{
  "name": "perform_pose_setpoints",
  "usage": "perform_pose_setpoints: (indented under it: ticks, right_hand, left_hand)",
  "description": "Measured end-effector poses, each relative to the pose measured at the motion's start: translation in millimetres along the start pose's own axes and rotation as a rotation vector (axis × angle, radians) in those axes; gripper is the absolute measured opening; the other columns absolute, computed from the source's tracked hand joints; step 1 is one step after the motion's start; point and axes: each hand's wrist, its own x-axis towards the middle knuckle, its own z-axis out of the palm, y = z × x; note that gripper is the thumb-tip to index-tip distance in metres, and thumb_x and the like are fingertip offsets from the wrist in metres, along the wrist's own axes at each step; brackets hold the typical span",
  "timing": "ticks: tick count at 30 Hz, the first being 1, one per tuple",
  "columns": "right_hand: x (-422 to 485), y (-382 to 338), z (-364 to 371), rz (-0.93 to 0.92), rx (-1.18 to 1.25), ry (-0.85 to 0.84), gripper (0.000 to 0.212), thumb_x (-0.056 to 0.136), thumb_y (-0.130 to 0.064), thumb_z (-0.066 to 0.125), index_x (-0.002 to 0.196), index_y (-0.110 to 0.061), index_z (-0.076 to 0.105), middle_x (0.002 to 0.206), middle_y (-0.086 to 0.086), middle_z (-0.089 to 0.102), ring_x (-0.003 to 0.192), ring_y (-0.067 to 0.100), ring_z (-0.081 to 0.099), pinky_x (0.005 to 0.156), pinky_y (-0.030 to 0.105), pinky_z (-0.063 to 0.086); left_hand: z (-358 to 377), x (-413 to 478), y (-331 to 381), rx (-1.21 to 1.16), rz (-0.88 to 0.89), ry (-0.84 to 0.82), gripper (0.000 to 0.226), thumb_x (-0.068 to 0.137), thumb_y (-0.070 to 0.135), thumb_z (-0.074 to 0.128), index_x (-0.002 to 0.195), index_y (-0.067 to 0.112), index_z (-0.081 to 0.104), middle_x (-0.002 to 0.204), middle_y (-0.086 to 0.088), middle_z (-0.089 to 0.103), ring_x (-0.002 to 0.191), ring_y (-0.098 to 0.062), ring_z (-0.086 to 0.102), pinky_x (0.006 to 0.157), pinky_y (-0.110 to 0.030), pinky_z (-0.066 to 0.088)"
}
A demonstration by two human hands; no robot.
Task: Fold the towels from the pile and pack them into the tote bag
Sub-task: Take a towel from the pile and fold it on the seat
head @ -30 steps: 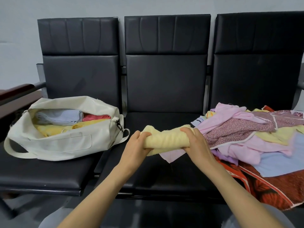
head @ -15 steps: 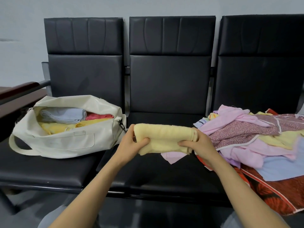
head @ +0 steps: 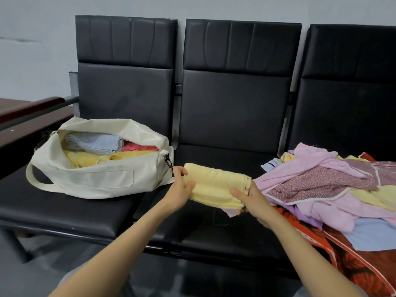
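Note:
A folded pale yellow towel (head: 216,185) is held above the middle seat. My left hand (head: 180,189) grips its left end, thumb on top. My right hand (head: 250,199) grips its right end from below and the side. The cream tote bag (head: 102,181) lies open on the left seat, close to the left hand, with blue, red and yellow folded towels inside. The pile of loose towels (head: 334,185), pink, patterned, yellow and blue, covers the right seat next to my right hand.
A row of three black padded seats (head: 233,112) stands against a grey wall. A dark red armrest and wooden ledge (head: 27,112) sit at the left. A red patterned cloth (head: 364,264) hangs off the right seat's front edge.
Both hands have carried the yellow towel left toward the bag and flattened it into a neater fold. The left hand's grip has shifted to the towel's left end.

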Motion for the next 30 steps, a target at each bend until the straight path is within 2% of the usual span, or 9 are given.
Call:
perform_pose_setpoints:
  ticks: [3, 7, 12, 14, 17, 21, 24, 27, 30]
  right_hand:
    - [16, -26, 13, 0.071, 0.183, -0.144, 0.042, 0.095, -0.009, 0.055, 0.132, -0.020, 0.040, 0.127, 0.003, 0.054, 0.111, 0.019, 0.058, 0.077, 0.030, 0.056]
    - [57, -95, 60, -0.047, -0.022, -0.204, 0.039, 0.094, -0.007, 0.053, 0.129, -0.022, 0.044, 0.125, 0.000, 0.057, 0.109, 0.013, 0.056, 0.090, 0.026, 0.049]
    - [119, -165, 155, -0.222, -0.053, -0.201, 0.082, 0.090, -0.008, 0.058, 0.146, -0.033, 0.004, 0.126, -0.007, 0.033, 0.109, 0.017, 0.049, 0.092, 0.034, 0.049]
    - [140, -182, 195, -0.278, -0.110, -0.209, 0.071, 0.089, -0.006, 0.055, 0.139, -0.031, 0.010, 0.109, -0.003, 0.040, 0.088, 0.017, 0.054, 0.078, 0.029, 0.052]
    - [169, -193, 249, -0.271, -0.185, -0.271, 0.046, 0.090, -0.003, 0.049, 0.116, -0.025, 0.018, 0.086, -0.002, 0.038, 0.064, 0.016, 0.046, 0.058, 0.025, 0.041]
    - [198, -190, 307, -0.149, -0.171, -0.353, 0.048, 0.090, -0.006, 0.051, 0.115, -0.024, 0.015, 0.089, 0.003, 0.039, 0.073, 0.018, 0.045, 0.068, 0.033, 0.042]
    - [208, -183, 330, -0.070, -0.191, -0.360, 0.061, 0.092, -0.013, 0.055, 0.132, -0.015, 0.010, 0.096, 0.003, 0.044, 0.086, 0.019, 0.048, 0.077, 0.032, 0.044]
    - [216, -179, 341, -0.050, -0.266, -0.362, 0.075, 0.092, -0.015, 0.058, 0.142, -0.006, 0.003, 0.122, 0.010, 0.048, 0.097, 0.021, 0.046, 0.091, 0.034, 0.045]
    - [226, -181, 350, -0.029, -0.356, -0.354, 0.091, 0.091, -0.016, 0.060, 0.147, -0.003, -0.011, 0.128, 0.014, 0.050, 0.097, 0.023, 0.051, 0.082, 0.032, 0.045]
  left_hand:
    - [-35, 12, 4, -0.026, -0.039, 0.001, 0.023, 0.091, 0.010, 0.044, 0.103, 0.019, 0.027, 0.083, -0.001, 0.031, 0.068, -0.013, 0.032, 0.058, -0.025, 0.030]
    - [-111, 36, 6, 0.041, -0.004, 0.130, 0.007, 0.096, 0.012, 0.043, 0.098, 0.016, 0.038, 0.083, -0.004, 0.040, 0.070, -0.015, 0.035, 0.060, -0.027, 0.031]
    - [-210, 67, -8, 0.231, -0.038, 0.421, 0.016, 0.091, 0.003, 0.041, 0.096, 0.015, 0.052, 0.083, 0.002, 0.051, 0.067, -0.015, 0.042, 0.058, -0.026, 0.034]
    - [-240, 79, -19, 0.304, -0.090, 0.477, 0.026, 0.086, -0.006, 0.040, 0.086, 0.010, 0.060, 0.081, 0.001, 0.056, 0.069, -0.015, 0.045, 0.057, -0.020, 0.034]
    - [-278, 95, -48, 0.369, -0.241, 0.533, 0.029, 0.087, -0.008, 0.039, 0.086, 0.002, 0.066, 0.088, -0.006, 0.059, 0.072, -0.018, 0.049, 0.055, -0.021, 0.036]
    - [-309, 115, -87, 0.574, -0.469, 0.492, 0.018, 0.087, 0.016, 0.050, 0.085, 0.002, 0.062, 0.111, -0.027, 0.059, 0.102, -0.039, 0.056, 0.081, -0.041, 0.048]
    - [-310, 124, -93, 0.851, -0.566, 0.420, 0.038, 0.092, 0.018, 0.045, 0.124, -0.003, 0.047, 0.133, -0.028, 0.040, 0.121, -0.041, 0.043, 0.101, -0.041, 0.037]
    - [-301, 132, -99, 1.121, -0.555, 0.381, 0.037, 0.097, 0.004, 0.033, 0.132, -0.008, 0.040, 0.132, -0.028, 0.039, 0.121, -0.038, 0.043, 0.100, -0.038, 0.037]
    - [-301, 139, -112, 1.344, -0.567, 0.318, 0.035, 0.096, -0.001, 0.030, 0.128, -0.004, 0.045, 0.127, -0.024, 0.046, 0.114, -0.032, 0.048, 0.087, -0.036, 0.043]
